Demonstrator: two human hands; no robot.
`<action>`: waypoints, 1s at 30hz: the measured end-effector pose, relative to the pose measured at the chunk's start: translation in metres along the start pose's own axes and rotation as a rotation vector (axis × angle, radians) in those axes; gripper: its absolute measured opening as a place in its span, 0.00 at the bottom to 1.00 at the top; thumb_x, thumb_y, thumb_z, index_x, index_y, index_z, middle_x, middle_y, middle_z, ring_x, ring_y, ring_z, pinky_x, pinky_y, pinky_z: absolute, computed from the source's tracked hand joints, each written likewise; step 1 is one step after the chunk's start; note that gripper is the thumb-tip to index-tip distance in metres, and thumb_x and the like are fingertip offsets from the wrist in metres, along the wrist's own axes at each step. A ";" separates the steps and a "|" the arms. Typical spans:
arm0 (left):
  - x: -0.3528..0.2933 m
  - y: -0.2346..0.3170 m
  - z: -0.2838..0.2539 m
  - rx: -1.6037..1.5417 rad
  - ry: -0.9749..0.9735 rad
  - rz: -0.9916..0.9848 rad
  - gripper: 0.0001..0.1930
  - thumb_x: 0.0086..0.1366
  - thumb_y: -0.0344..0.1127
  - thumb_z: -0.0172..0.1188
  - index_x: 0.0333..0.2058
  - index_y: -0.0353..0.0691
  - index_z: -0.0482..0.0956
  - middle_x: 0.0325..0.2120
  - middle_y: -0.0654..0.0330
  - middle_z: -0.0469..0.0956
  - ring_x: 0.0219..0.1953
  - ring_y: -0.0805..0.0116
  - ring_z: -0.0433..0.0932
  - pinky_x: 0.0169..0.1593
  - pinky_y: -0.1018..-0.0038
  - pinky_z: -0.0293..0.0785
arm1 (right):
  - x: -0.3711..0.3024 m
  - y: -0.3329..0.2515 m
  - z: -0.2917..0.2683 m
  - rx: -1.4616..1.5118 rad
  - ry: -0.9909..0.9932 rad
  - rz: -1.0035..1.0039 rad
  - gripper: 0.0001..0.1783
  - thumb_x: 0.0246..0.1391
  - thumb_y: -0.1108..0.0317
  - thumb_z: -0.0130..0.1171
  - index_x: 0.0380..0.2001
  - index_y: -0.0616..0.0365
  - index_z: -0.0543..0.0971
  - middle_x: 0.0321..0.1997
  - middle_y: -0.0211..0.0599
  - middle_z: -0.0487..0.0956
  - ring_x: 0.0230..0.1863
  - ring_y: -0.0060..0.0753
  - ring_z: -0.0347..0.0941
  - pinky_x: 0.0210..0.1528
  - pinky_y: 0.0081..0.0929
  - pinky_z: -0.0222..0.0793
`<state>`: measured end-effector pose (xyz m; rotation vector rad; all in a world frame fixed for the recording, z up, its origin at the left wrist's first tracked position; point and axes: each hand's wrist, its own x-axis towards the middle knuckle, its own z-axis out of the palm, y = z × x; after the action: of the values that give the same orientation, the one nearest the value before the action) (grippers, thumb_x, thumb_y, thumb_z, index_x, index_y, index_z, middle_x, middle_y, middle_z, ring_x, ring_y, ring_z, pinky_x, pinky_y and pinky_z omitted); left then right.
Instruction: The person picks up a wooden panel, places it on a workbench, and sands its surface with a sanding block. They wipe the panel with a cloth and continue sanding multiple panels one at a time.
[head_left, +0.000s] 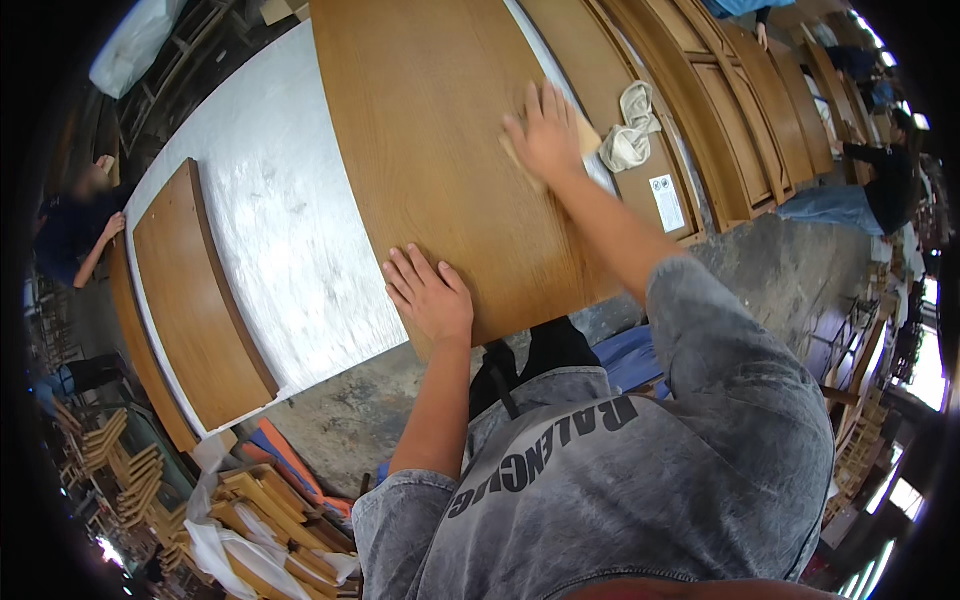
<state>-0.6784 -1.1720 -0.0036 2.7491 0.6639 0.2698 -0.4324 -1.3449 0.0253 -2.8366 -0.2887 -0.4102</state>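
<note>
A large brown wooden panel lies flat in front of me. My left hand rests on its near left edge, fingers stretched out and holding nothing. Farther off, by the panel's right edge, my right hand presses a tan sheet of sandpaper against the wood. The sheet sticks out on both sides of that hand; its middle is hidden under the palm. Just right of it, a crumpled off-white cloth lies on a neighbouring brown board that bears a white label.
White foam sheeting covers the table to the left, under a smaller curved panel. Framed wooden panels stretch away at the right. Wrapped wood pieces stand at lower left. Other people work at both sides.
</note>
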 end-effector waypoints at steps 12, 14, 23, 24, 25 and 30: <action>0.000 -0.007 0.003 0.073 -0.026 -0.011 0.31 0.75 0.44 0.45 0.71 0.34 0.59 0.75 0.43 0.53 0.77 0.41 0.47 0.77 0.48 0.40 | -0.209 -0.016 -0.065 0.112 -0.353 -0.240 0.36 0.68 0.50 0.51 0.73 0.55 0.63 0.79 0.52 0.57 0.80 0.51 0.50 0.79 0.52 0.41; -0.003 -0.007 0.003 0.070 -0.024 -0.027 0.31 0.75 0.44 0.45 0.71 0.34 0.59 0.75 0.43 0.53 0.77 0.41 0.47 0.77 0.48 0.40 | -0.161 -0.015 -0.047 0.104 -0.295 -0.218 0.35 0.68 0.53 0.51 0.73 0.56 0.63 0.79 0.51 0.58 0.80 0.50 0.51 0.79 0.52 0.41; 0.011 0.011 -0.002 0.066 -0.055 0.001 0.30 0.74 0.40 0.46 0.71 0.35 0.60 0.74 0.41 0.54 0.76 0.40 0.49 0.76 0.48 0.42 | 0.102 -0.028 0.059 0.156 0.051 -0.097 0.32 0.67 0.59 0.48 0.70 0.65 0.65 0.76 0.52 0.62 0.80 0.48 0.51 0.81 0.46 0.40; 0.016 0.011 -0.001 0.050 -0.056 -0.004 0.30 0.74 0.40 0.46 0.71 0.35 0.60 0.74 0.41 0.54 0.76 0.40 0.49 0.76 0.47 0.43 | 0.109 -0.034 0.059 0.155 0.078 -0.101 0.32 0.66 0.60 0.49 0.69 0.67 0.66 0.76 0.52 0.63 0.80 0.48 0.51 0.81 0.46 0.40; 0.016 0.014 -0.003 0.061 -0.043 0.009 0.30 0.74 0.39 0.46 0.71 0.35 0.61 0.74 0.40 0.55 0.76 0.39 0.50 0.76 0.47 0.43 | 0.094 -0.037 0.055 0.234 0.007 -0.165 0.32 0.64 0.62 0.51 0.67 0.68 0.67 0.75 0.53 0.64 0.79 0.49 0.52 0.81 0.46 0.41; 0.002 0.008 -0.007 0.091 -0.017 -0.053 0.29 0.73 0.37 0.46 0.70 0.35 0.61 0.73 0.40 0.56 0.75 0.38 0.51 0.76 0.48 0.45 | -0.101 -0.061 -0.001 0.477 -0.307 -0.586 0.33 0.54 0.65 0.58 0.64 0.67 0.73 0.76 0.54 0.64 0.79 0.51 0.54 0.81 0.49 0.42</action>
<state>-0.6752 -1.1761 0.0062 2.8116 0.7615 0.2086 -0.5418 -1.3031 0.0093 -2.2907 -1.1241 0.0059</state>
